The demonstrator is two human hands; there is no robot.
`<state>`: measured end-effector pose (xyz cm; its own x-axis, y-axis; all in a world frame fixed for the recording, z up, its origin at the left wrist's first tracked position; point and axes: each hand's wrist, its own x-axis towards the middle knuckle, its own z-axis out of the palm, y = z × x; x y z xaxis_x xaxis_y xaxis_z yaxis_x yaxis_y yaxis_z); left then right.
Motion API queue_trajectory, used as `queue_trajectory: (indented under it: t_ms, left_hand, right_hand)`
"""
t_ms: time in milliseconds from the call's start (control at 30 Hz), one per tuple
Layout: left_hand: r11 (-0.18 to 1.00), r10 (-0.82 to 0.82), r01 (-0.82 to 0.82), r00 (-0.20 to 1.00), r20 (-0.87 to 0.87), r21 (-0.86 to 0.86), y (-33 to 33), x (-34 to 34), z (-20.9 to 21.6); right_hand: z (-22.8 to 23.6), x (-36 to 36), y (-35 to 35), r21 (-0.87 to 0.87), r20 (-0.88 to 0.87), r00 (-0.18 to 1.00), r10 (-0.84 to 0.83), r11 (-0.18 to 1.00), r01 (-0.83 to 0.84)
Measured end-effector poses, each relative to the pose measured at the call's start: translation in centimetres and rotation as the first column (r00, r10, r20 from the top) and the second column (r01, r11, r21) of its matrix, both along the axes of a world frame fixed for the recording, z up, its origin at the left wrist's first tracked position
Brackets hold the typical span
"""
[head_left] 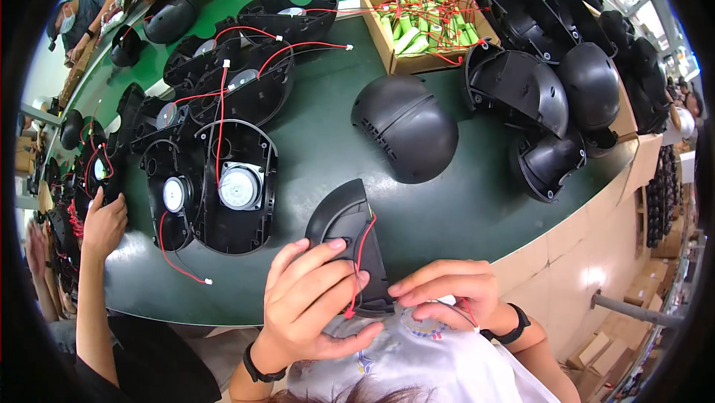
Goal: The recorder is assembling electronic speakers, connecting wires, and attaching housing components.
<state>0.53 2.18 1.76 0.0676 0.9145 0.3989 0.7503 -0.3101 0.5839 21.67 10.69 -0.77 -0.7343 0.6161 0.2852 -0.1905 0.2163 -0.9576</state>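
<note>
Close to my body, my left hand (316,299) grips a curved black plastic housing (344,228), its fingers across the side. A red and a black wire run down the housing's flat face, ending in a red connector (349,313) by my left fingers. At the housing's lower right edge, my right hand (452,293) is closed, fingertips pinched together beside the rim. A short red wire with a white plug (477,329) hangs by that hand. Whatever sits between the right fingers is mostly hidden. Beyond my hands, a domed black shell (406,127) lies on the green table (313,150).
To the left are several open black housings with round speakers (240,187) and trailing red wires. A cardboard box (380,38) of green wired battery packs (413,34) stands at the back. Black shells (521,90) pile up on the right. A co-worker's hand (104,224) works at far left.
</note>
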Motion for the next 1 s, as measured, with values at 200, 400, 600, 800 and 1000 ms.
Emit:
queue_trajectory:
  t_ms: [200, 400, 600, 800, 1000]
  left_hand:
    - [1.0, 0.003, -0.002, 0.999, -0.045, 0.028, 0.8, 0.4, -0.5]
    - [1.0, -0.018, 0.018, 0.998, 0.063, 0.01, 1.6, 0.8, -0.9]
    - [0.996, 0.061, -0.069, 0.991, 0.119, 0.06, 1.6, 1.7, -2.1]
    - [0.991, 0.038, -0.051, 0.993, 0.108, 0.127, 2.0, 1.7, -2.4]
    - [0.975, 0.095, -0.128, 0.98, 0.176, 0.183, 2.0, 2.1, -2.9]
  right_hand:
    - [1.4, -0.6, 1.8, 0.248, 0.006, 1.0, 0.013, 0.969, -0.014]
    - [3.2, -2.7, 4.4, 0.17, -0.005, 0.984, 0.176, 0.97, -0.173]
    - [5.5, -5.6, 5.3, 0.191, 0.045, 0.951, 0.306, 0.932, -0.309]
    - [6.0, -6.4, 5.1, 0.273, -0.007, 0.904, 0.428, 0.871, -0.41]
    - [5.4, -2.4, 8.7, 0.389, 0.125, 0.99, -0.062, 0.921, 0.009]
